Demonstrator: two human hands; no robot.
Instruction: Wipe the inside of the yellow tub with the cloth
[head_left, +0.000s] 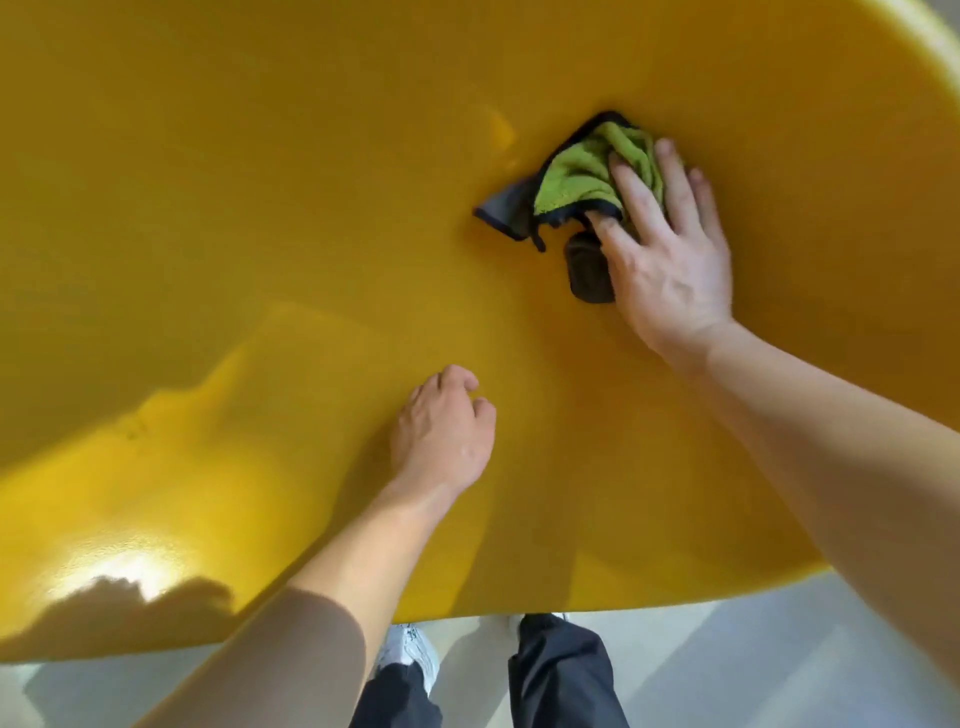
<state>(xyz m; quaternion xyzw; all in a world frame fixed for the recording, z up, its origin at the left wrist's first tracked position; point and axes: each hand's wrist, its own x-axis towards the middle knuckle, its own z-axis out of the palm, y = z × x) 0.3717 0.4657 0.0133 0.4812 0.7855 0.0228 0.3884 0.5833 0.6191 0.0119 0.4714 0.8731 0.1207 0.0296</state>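
Note:
The yellow tub fills nearly the whole view, and I look down into its smooth inside. A crumpled cloth, green with a dark grey side and dark edging, lies on the tub floor at the upper right. My right hand presses flat on the cloth, fingers spread over its right half. Just below the cloth sits a dark drain plug, partly hidden by my right thumb. My left hand rests on the tub's inner wall near the middle, fingers curled under, holding nothing.
The tub's near rim runs across the bottom of the view. Below it are a pale floor, my dark trousers and a white shoe. A bright glare patch lies on the tub's lower left.

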